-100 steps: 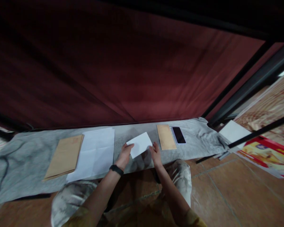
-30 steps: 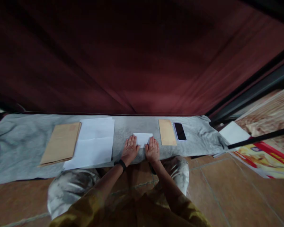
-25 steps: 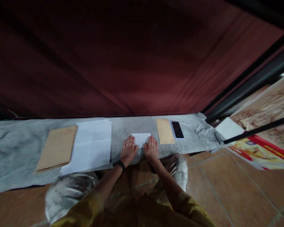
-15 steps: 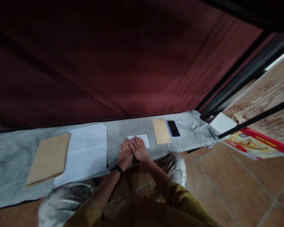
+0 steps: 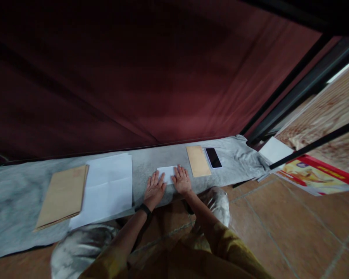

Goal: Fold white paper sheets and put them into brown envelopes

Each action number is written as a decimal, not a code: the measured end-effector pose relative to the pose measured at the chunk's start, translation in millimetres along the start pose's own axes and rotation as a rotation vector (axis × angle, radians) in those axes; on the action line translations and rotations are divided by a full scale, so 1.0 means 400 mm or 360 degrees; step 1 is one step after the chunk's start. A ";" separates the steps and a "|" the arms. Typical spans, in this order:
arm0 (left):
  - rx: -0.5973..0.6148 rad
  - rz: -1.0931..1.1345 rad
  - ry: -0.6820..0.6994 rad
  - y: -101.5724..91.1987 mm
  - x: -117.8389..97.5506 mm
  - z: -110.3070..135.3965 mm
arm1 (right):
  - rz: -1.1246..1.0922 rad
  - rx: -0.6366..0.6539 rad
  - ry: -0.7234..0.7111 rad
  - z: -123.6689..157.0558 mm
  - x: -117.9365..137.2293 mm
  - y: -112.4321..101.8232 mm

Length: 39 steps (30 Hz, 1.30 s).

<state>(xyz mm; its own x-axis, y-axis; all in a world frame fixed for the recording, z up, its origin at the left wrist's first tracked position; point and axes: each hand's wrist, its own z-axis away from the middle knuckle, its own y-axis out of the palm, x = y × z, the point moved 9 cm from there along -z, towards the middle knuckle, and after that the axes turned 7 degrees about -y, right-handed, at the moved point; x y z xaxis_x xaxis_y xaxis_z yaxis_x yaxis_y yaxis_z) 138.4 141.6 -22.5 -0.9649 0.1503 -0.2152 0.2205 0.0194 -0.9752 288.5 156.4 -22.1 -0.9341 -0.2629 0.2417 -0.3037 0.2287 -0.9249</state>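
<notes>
The person kneels at a grey cloth spread along the foot of a dark red curtain. Just right of the frame's centre a small folded white paper lies flat on the cloth. Both hands are on it, palms down, fingers stretched and slightly spread, gripping nothing. The left hand, a black wristband behind it, has its fingertips at the paper's lower left edge and its palm on the cloth. The right hand covers the paper's right end.

From where I stand this looks like a fold being pressed flat. To do it well, I'd say the weight should come through the flat of the fingers. The hands should draw outward from the middle toward each end, so the crease sets sharp and the layers don't creep. The soft cloth gives a little, so firm, even pressure matters more than speed.

To the right, close to the right hand but not touching it, lies a brown envelope, with a dark phone just beside it. Left of centre lie larger white sheets, and further left a stack of brown envelopes, well apart from the hands.
</notes>
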 end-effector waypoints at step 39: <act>0.0051 0.0012 -0.0005 -0.079 -0.126 -0.010 | -0.1553 -0.0101 0.0972 -0.002 -0.075 -0.055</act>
<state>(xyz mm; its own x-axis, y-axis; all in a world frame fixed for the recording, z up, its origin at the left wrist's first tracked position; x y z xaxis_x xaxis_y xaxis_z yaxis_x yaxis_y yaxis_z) 180.9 137.5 19.2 -0.9638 0.1473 -0.2224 0.2229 -0.0132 -0.9747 323.3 159.9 -8.9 -0.2263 0.1397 0.9640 -0.9397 0.2291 -0.2539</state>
